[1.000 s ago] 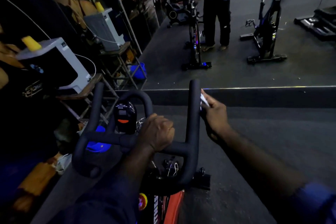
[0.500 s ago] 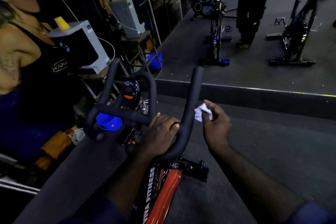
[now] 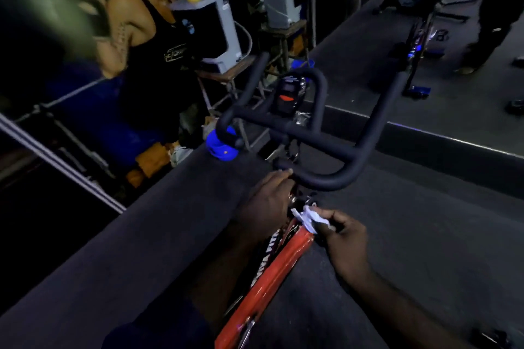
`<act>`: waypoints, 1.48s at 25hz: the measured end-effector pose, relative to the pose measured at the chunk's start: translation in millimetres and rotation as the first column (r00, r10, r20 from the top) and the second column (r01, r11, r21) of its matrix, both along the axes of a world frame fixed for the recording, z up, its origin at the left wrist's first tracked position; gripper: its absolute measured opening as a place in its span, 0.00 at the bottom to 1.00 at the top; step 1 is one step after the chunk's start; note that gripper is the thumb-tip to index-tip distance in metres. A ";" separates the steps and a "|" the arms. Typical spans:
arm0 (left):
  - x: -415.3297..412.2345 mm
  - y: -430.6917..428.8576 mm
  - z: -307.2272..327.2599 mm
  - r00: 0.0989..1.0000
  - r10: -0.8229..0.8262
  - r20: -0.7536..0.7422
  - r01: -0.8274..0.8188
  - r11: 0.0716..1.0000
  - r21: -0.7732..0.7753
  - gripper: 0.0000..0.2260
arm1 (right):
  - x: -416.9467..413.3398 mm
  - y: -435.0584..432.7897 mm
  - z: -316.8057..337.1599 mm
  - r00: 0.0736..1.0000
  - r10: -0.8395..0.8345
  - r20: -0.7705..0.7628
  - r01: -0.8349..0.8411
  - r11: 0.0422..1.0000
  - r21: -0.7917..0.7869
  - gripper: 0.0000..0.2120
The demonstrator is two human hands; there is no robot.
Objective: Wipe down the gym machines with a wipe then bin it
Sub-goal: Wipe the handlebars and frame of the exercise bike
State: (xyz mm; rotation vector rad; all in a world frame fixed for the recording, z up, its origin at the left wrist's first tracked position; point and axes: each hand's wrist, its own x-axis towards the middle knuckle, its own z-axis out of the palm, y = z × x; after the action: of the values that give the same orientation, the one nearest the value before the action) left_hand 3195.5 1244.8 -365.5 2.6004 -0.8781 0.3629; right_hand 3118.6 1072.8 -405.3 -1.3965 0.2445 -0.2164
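A spin bike stands in front of me with black handlebars (image 3: 326, 139), a small console (image 3: 287, 95) and an orange frame tube (image 3: 272, 272) running down toward me. My right hand (image 3: 344, 238) pinches a crumpled white wipe (image 3: 309, 217) against the top of the orange tube, just below the handlebar stem. My left hand (image 3: 269, 201) rests on the left side of the stem under the near handlebar bend, fingers laid along it; what it touches is partly hidden.
A blue bottle holder (image 3: 221, 144) hangs at the left bar end. White machines (image 3: 215, 28) on a stool stand against the mirrored left wall. A raised step edge (image 3: 442, 136) crosses ahead, with another bike (image 3: 419, 45) and a standing person's legs (image 3: 490, 22) beyond.
My right hand with the wipe came off the right handlebar horn and dropped to the top of the orange frame. My left hand slid from the crossbar down to the stem.
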 end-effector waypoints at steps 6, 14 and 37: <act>-167.9 200.6 23.2 0.790 0.417 -0.448 -0.548 0.808 -0.215 0.05 | -76.9 150.3 9.8 0.941 0.337 -0.033 -0.335 0.941 0.055 0.19; -475.2 447.5 55.6 0.584 0.454 -0.673 -0.812 0.314 -0.493 0.12 | -275.4 439.7 55.0 0.680 0.727 -0.094 -0.729 0.684 0.015 0.09; -509.9 770.7 58.0 0.502 0.374 -0.780 -0.834 -0.029 -0.551 0.14 | -270.8 829.4 63.6 0.374 0.911 -0.175 -0.903 0.400 0.153 0.08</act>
State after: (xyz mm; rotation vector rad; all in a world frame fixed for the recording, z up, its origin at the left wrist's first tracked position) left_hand 2685.6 2015.5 -307.5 1.5480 0.7330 0.3465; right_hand 2847.8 1902.2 -341.7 -1.3293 -0.3789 0.9132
